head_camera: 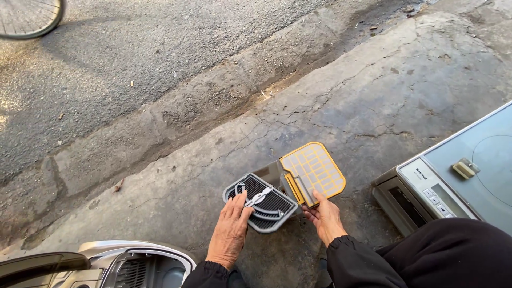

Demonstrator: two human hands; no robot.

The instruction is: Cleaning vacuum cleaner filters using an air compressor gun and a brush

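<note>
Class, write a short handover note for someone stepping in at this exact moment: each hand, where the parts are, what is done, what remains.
Left hand: fingers resting on the grey filter housing, steadying it above the concrete.
Right hand: thumb and fingers gripping the lower edge of the yellow-framed lid.
Parts: the lid is swung open and upright, hinged to the housing.
Nearby: a flat grey appliance to the right, a silver machine at lower left.
Done: lid opened.
Left: cannot tell from this view; the pleated filter sits in the housing.
</note>
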